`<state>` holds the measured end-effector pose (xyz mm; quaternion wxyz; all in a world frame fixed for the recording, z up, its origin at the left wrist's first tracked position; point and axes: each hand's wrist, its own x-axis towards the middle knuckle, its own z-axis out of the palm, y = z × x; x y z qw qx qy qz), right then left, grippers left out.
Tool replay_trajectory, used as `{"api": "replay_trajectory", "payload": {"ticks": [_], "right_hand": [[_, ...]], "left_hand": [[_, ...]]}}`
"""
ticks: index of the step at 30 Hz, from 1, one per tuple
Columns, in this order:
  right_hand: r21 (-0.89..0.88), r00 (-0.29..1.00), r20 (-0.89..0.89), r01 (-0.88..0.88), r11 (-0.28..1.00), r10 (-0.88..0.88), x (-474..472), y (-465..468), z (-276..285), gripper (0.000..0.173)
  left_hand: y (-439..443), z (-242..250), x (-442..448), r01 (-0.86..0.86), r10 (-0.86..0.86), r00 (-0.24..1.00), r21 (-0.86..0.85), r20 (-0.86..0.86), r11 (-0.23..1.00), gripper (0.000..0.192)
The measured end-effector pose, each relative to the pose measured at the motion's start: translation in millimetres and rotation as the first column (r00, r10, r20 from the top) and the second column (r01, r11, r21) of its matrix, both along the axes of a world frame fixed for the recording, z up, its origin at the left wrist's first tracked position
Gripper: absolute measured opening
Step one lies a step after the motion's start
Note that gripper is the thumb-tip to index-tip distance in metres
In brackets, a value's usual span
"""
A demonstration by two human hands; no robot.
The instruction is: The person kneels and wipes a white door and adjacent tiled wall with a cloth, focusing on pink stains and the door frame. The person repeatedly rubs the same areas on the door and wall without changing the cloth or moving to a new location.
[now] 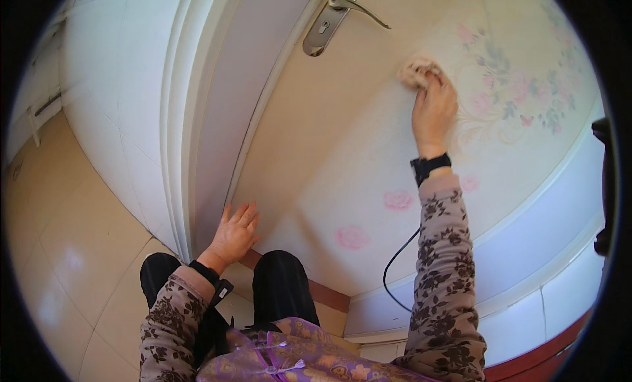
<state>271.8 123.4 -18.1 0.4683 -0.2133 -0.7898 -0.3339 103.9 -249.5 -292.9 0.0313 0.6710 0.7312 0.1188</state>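
My right hand (435,108) presses a crumpled beige cloth (418,72) against a pale door (316,150) printed with pink flowers. The cloth lies below and to the right of the metal lever handle (363,9) and its lock plate (323,30). At the lower left, my left hand (237,234) is empty with its fingers spread, near the door's edge beside the frame; whether it touches the door I cannot tell. Both wrists wear black bands, and a thin black cable (387,268) hangs by the right forearm.
A white moulded door frame (185,125) and a white tiled wall (118,86) stand to the left, above beige floor tiles (64,219). My knees in black trousers are close to the door's bottom. Dark objects (603,184) show at the right rim, a red surface (538,355) at the lower right.
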Motion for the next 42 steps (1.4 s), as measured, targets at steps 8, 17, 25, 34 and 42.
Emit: {"api": "replay_trajectory", "payload": {"ticks": [8,17,25,34,42], "right_hand": [[-0.207,0.982,0.069,-0.156,0.966,0.174,-51.0,-32.3,-122.6,0.022],[-0.361,0.888,0.210,-0.318,0.877,0.408,-47.1,-54.0,-137.3,0.021],[-0.402,0.905,0.139,-0.319,0.858,0.402,-48.7,-43.1,-124.7,0.017],[-0.173,0.989,-0.126,-0.103,0.979,0.082,93.5,42.2,24.4,0.032],[-0.385,0.765,-0.507,0.212,0.898,-0.398,204.4,64.3,-44.3,0.032]], "left_hand": [[-41.5,-104.7,33.4,0.040,-0.042,0.999,-0.110,-0.014,0.993,0.052],[1.5,-15.4,37.9,0.066,-0.086,0.991,-0.186,-0.101,0.980,0.053],[-13.7,-26.2,15.5,0.012,-0.014,1.000,-0.196,-0.012,0.980,0.051],[-6.2,6.5,25.4,0.025,-0.022,1.000,-0.255,0.016,0.966,0.051],[-37.0,-74.7,-15.6,0.090,-0.057,0.992,-0.316,0.112,0.944,0.044]]}}
